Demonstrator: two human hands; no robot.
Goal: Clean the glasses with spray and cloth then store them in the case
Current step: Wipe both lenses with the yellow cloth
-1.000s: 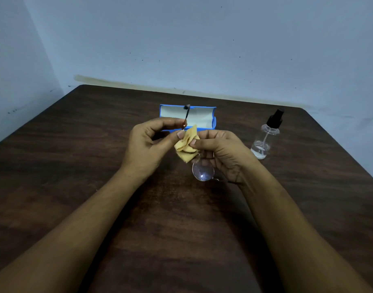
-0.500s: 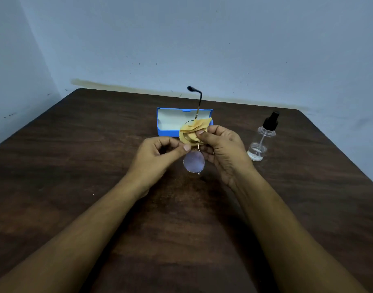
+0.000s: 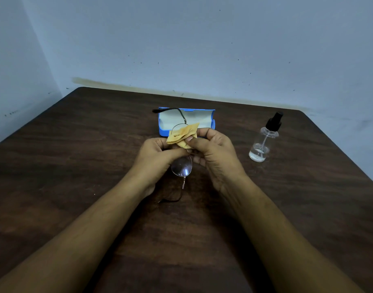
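Note:
Thin-framed glasses (image 3: 182, 167) hang between my hands above the table's middle, turned so one lens is lower and the other is wrapped in a yellow cloth (image 3: 182, 134). My left hand (image 3: 155, 157) pinches the frame near the bridge. My right hand (image 3: 215, 153) pinches the cloth around the upper lens. One temple with a black tip sticks up to the left over the open blue case (image 3: 206, 119); the other trails down toward me. The clear spray bottle (image 3: 260, 144) with a black pump stands to the right.
The dark wooden table (image 3: 75, 166) is bounded by pale walls at the back and left. The case lies just behind my hands, its pale lining facing up.
The glasses have turned in my hands: the upper temple swung from pointing up to pointing left over the case, and the lower temple now shows. The cloth stays pinched on the upper lens.

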